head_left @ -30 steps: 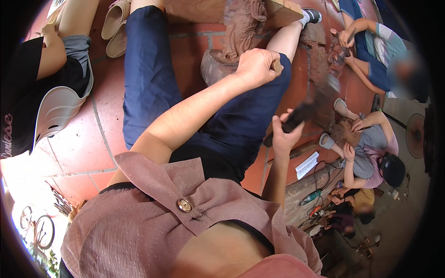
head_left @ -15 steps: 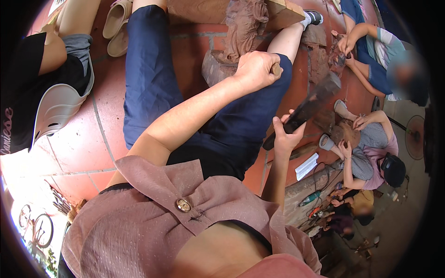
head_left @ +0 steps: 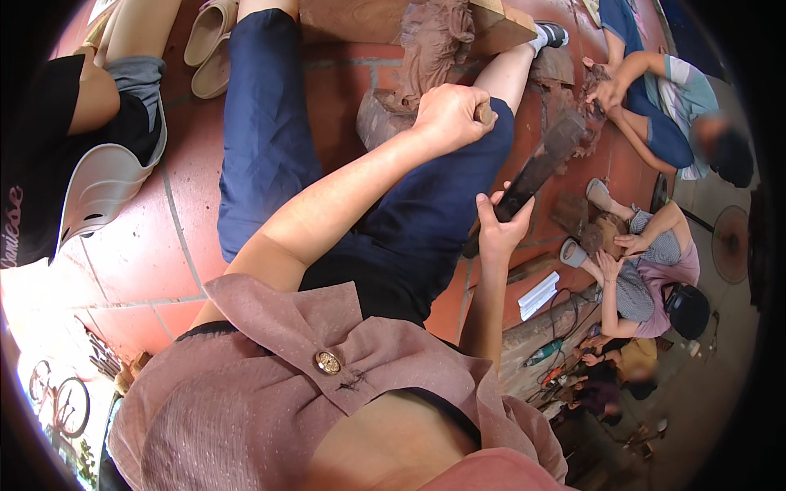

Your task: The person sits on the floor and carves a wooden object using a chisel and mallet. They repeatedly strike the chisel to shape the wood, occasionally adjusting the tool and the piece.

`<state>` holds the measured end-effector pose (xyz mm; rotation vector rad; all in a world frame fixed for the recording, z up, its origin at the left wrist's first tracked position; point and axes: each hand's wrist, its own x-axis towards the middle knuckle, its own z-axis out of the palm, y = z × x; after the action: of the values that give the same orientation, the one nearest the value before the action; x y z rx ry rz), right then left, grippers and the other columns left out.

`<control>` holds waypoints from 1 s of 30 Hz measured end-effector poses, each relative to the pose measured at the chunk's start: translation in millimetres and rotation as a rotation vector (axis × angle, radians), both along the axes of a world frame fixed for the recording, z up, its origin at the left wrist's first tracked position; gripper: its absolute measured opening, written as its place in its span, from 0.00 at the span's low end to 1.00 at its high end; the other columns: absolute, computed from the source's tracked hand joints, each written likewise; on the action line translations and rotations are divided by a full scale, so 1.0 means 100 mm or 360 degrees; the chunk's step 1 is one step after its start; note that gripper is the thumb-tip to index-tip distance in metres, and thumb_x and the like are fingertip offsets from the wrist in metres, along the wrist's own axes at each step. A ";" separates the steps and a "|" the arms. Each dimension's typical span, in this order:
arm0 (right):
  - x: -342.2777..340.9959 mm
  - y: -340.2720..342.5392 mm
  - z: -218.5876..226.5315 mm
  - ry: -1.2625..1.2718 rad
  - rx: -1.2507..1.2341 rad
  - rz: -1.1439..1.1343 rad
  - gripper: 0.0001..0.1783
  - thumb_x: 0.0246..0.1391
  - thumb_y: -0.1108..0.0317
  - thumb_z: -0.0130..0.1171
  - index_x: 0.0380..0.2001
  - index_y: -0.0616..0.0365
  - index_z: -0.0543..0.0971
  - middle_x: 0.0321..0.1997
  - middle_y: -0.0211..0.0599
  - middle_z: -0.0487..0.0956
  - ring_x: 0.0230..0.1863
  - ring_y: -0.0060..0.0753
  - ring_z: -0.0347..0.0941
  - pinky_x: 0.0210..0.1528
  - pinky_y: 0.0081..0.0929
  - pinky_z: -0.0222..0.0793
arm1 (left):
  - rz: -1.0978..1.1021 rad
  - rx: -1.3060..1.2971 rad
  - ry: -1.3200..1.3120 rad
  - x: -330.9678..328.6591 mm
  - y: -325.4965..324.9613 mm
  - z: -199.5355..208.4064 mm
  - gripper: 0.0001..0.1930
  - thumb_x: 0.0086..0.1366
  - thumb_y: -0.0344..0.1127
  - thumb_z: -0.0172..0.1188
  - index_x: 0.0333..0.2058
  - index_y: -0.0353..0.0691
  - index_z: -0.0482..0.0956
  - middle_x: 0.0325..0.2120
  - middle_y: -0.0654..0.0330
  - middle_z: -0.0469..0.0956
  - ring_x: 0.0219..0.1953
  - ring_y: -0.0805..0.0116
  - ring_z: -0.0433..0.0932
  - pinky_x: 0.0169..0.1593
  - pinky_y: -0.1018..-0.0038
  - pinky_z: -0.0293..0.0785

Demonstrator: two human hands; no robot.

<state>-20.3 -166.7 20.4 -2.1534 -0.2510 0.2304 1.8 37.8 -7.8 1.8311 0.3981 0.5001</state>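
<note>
My left hand (head_left: 452,119) is closed round a short wooden handle (head_left: 486,111). Only the handle's round end shows; the rest of that tool is hidden by the fist. Just beyond the fist stands a brown carved wooden figure (head_left: 435,41) with draped folds, on a rough block-like base (head_left: 378,116). Whether the tool touches the carving I cannot tell. My right hand (head_left: 503,225) grips a dark wooden mallet (head_left: 536,168), held slanting up and to the right, its thick end apart from the handle in my left fist.
A thick timber beam (head_left: 499,29) lies behind the carving. A co-worker (head_left: 684,90) sits at the far right, another (head_left: 655,262) nearer. A person's leg and grey clog (head_left: 110,192) are on the left. Beige clogs (head_left: 209,49), white paper (head_left: 538,296) and a green power tool (head_left: 544,352) lie on the floor.
The mallet in my right hand has moved slightly left, its thick end nearer my left fist. My left hand stays nearly in place. The co-workers' hands on the right have shifted.
</note>
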 end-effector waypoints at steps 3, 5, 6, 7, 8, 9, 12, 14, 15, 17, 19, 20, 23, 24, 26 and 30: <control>-0.01 0.09 0.07 -0.0166 -0.0283 0.0153 0.25 0.46 0.77 0.65 0.47 0.62 0.69 0.33 0.40 0.78 0.34 0.37 0.77 0.40 0.31 0.72 | -0.0036 0.0047 0.0059 -0.02 -0.01 0.02 0.12 0.53 0.39 0.67 0.18 0.43 0.74 0.16 0.59 0.76 0.23 0.55 0.77 0.28 0.63 0.71; 0.01 0.10 0.15 -0.0180 -0.0584 0.0195 0.25 0.46 0.77 0.65 0.48 0.62 0.68 0.34 0.42 0.79 0.35 0.39 0.78 0.41 0.32 0.72 | -0.0101 0.0053 0.0176 -0.05 0.03 0.07 0.09 0.52 0.39 0.66 0.19 0.44 0.77 0.20 0.58 0.79 0.27 0.53 0.80 0.33 0.61 0.74; 0.00 0.07 0.13 -0.0226 -0.0534 0.0177 0.25 0.45 0.77 0.65 0.48 0.62 0.68 0.34 0.41 0.79 0.35 0.38 0.77 0.40 0.32 0.72 | -0.0092 0.0072 0.0102 -0.04 0.02 0.06 0.11 0.52 0.39 0.66 0.18 0.44 0.75 0.18 0.58 0.78 0.26 0.53 0.79 0.31 0.61 0.73; -0.01 0.03 0.09 -0.0150 -0.0376 0.0122 0.25 0.45 0.78 0.65 0.48 0.63 0.68 0.34 0.41 0.79 0.35 0.37 0.77 0.40 0.32 0.72 | -0.0083 0.0085 0.0038 -0.04 -0.02 0.01 0.13 0.53 0.39 0.67 0.18 0.43 0.73 0.17 0.58 0.76 0.24 0.53 0.77 0.29 0.62 0.71; -0.02 -0.02 0.04 -0.0073 -0.0219 0.0067 0.25 0.45 0.78 0.65 0.48 0.63 0.68 0.34 0.41 0.79 0.35 0.37 0.78 0.40 0.32 0.72 | -0.0072 0.0098 -0.0025 -0.04 -0.05 -0.02 0.15 0.53 0.39 0.68 0.17 0.43 0.71 0.15 0.59 0.74 0.22 0.53 0.76 0.27 0.62 0.70; -0.04 -0.06 -0.01 0.0004 -0.0061 0.0011 0.25 0.45 0.78 0.65 0.47 0.63 0.68 0.35 0.41 0.79 0.35 0.37 0.78 0.40 0.31 0.72 | -0.0066 0.0134 -0.0022 -0.03 -0.08 -0.06 0.16 0.53 0.40 0.68 0.17 0.43 0.70 0.15 0.58 0.74 0.23 0.53 0.76 0.27 0.62 0.70; -0.07 -0.11 -0.14 -0.0010 0.0040 -0.0037 0.25 0.45 0.78 0.65 0.47 0.63 0.68 0.35 0.41 0.80 0.35 0.36 0.78 0.40 0.31 0.72 | -0.0132 0.0164 0.0007 -0.06 -0.09 -0.02 0.15 0.53 0.39 0.68 0.18 0.43 0.71 0.16 0.57 0.75 0.24 0.51 0.77 0.27 0.61 0.70; -0.05 0.01 0.06 -0.0147 -0.0641 0.0231 0.27 0.44 0.78 0.66 0.49 0.63 0.68 0.36 0.42 0.80 0.34 0.38 0.79 0.40 0.31 0.73 | -0.0151 0.0155 0.0072 -0.09 -0.03 -0.11 0.11 0.52 0.40 0.65 0.18 0.43 0.75 0.19 0.55 0.78 0.27 0.51 0.79 0.31 0.60 0.73; -0.06 -0.02 0.04 -0.0230 -0.0619 0.0232 0.27 0.45 0.77 0.66 0.49 0.63 0.68 0.35 0.41 0.80 0.34 0.36 0.78 0.40 0.30 0.73 | -0.0160 0.0151 0.0104 -0.09 -0.02 -0.13 0.10 0.52 0.40 0.64 0.19 0.43 0.77 0.20 0.54 0.79 0.29 0.50 0.80 0.33 0.59 0.74; -0.10 -0.10 -0.04 -0.0221 -0.0428 0.0149 0.26 0.45 0.77 0.67 0.48 0.62 0.69 0.33 0.37 0.78 0.32 0.32 0.77 0.38 0.28 0.72 | -0.0155 0.0190 0.0061 -0.11 -0.01 -0.10 0.11 0.53 0.39 0.66 0.20 0.43 0.74 0.20 0.55 0.78 0.27 0.50 0.78 0.30 0.59 0.72; -0.12 -0.13 -0.10 -0.0054 -0.0081 -0.0029 0.23 0.45 0.77 0.67 0.45 0.62 0.69 0.30 0.33 0.76 0.29 0.26 0.74 0.35 0.24 0.71 | -0.0153 0.0234 0.0055 -0.07 0.01 -0.07 0.13 0.54 0.39 0.67 0.20 0.42 0.72 0.18 0.55 0.76 0.25 0.49 0.77 0.29 0.59 0.71; -0.14 -0.14 -0.09 -0.0054 -0.0025 -0.0035 0.22 0.45 0.77 0.67 0.44 0.61 0.69 0.29 0.31 0.75 0.28 0.23 0.72 0.34 0.23 0.70 | -0.0166 0.0225 0.0022 -0.08 0.00 -0.06 0.14 0.54 0.39 0.67 0.20 0.42 0.71 0.18 0.56 0.75 0.25 0.50 0.77 0.29 0.60 0.71; -0.16 -0.16 -0.10 -0.0061 0.0088 -0.0053 0.20 0.44 0.79 0.68 0.40 0.60 0.70 0.27 0.26 0.72 0.26 0.17 0.68 0.32 0.19 0.68 | -0.0173 0.0316 -0.0127 -0.13 -0.08 0.05 0.15 0.55 0.39 0.66 0.18 0.42 0.69 0.16 0.58 0.73 0.25 0.52 0.76 0.28 0.62 0.70; -0.15 -0.18 -0.11 -0.0069 0.0093 -0.0057 0.20 0.44 0.79 0.67 0.39 0.59 0.70 0.27 0.26 0.71 0.26 0.17 0.67 0.32 0.19 0.67 | -0.0258 0.0291 -0.0152 -0.15 -0.11 0.11 0.15 0.55 0.38 0.67 0.18 0.42 0.69 0.17 0.59 0.74 0.25 0.52 0.77 0.28 0.62 0.71; -0.12 -0.20 -0.12 -0.0087 0.0104 -0.0053 0.20 0.44 0.80 0.67 0.38 0.59 0.70 0.27 0.25 0.71 0.26 0.16 0.66 0.31 0.19 0.67 | -0.0325 0.0211 -0.0131 -0.14 -0.18 0.10 0.15 0.55 0.38 0.67 0.18 0.43 0.69 0.17 0.58 0.74 0.25 0.52 0.77 0.28 0.62 0.71; -0.14 -0.18 -0.03 -0.0108 0.0143 -0.0036 0.22 0.45 0.82 0.67 0.43 0.61 0.69 0.28 0.26 0.71 0.29 0.16 0.66 0.35 0.17 0.67 | -0.0291 0.0247 -0.0066 -0.15 -0.10 0.04 0.15 0.55 0.39 0.67 0.19 0.42 0.70 0.16 0.57 0.73 0.25 0.52 0.77 0.28 0.62 0.70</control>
<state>-34.7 -185.1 17.2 -2.0763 -0.2709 0.1311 -13.1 27.6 -3.6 1.9811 0.1648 0.4519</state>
